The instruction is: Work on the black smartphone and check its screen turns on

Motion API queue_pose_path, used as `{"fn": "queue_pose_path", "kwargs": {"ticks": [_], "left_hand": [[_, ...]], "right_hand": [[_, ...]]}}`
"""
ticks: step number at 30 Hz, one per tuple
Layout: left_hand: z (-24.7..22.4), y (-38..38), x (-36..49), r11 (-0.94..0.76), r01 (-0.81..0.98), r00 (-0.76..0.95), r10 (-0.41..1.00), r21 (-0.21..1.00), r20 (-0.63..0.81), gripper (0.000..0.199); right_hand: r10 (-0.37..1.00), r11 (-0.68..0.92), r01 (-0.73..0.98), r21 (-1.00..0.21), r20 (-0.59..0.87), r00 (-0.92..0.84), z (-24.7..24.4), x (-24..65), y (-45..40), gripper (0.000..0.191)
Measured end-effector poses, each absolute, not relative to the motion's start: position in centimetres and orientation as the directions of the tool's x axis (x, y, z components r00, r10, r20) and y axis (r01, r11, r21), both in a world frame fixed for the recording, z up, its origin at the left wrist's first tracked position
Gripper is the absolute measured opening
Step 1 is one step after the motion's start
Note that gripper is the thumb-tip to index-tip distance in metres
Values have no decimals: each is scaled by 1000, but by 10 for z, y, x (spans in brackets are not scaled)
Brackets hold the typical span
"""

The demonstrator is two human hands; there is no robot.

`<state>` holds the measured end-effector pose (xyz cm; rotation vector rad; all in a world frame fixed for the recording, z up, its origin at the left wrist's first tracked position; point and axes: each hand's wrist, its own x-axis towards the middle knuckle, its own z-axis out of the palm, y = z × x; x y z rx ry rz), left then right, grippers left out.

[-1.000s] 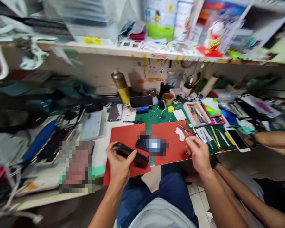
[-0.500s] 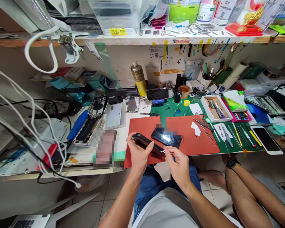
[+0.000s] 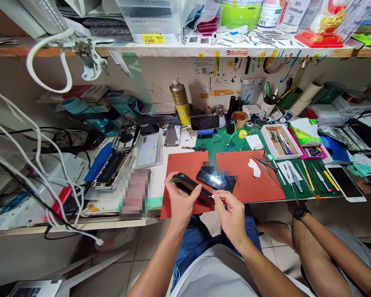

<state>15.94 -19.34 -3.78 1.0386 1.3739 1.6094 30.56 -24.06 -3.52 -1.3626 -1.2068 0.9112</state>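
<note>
Right hand (image 3: 231,216) brought to the dark handset (image 3: 185,181)

The right hand, seen a second ago at the right red mat (image 3: 259,189), has been brought in to the right-hand end of the dark handset; a small white piece (image 3: 214,196) is pinched between its thumb and forefinger at that end, though whether the edge is merely touched or entered cannot be told. The dark handset is grasped by its sides in the left hand (image 3: 179,202), tilted above the left red mat (image 3: 179,163); hardly any shift is shown over the last half second, so the work is judged to have narrowed to that one end, with steadiness needed from both hands. A second phone (image 3: 214,180) is left lying glossy face up across the gap between the mats; a white scrap (image 3: 254,168) is seen farther right.
</note>
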Motion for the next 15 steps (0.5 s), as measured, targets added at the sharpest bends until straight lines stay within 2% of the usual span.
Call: {"fn": "queue_pose_path", "kwargs": {"ticks": [9, 15], "left_hand": [[-34, -194, 162, -146, -19, -375, 918, 989, 128, 76], [-34, -195, 164, -143, -14, -370, 920, 990, 128, 77]], "right_hand": [[950, 186, 356, -916, 261, 174, -28, 304, -242, 20], [939, 237, 418, -877, 317, 133, -26, 301, -239, 24]]}}
